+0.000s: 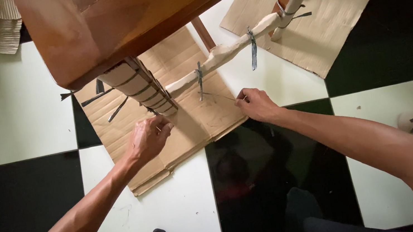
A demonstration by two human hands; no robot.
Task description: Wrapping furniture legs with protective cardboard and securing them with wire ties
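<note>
Left hand [149, 137] and right hand [255, 104] pinched shut on a thin string [217, 96], stretched taut between them above a cardboard sheet [192, 130] on the checkered floor [13, 110]. At twelve o'clock, wooden table [105, 20], paper-wrapped leg [139, 85] and wrapped crossbar [224, 53].

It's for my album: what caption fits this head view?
Two hands at a wrapped table leg over cardboard.
</note>
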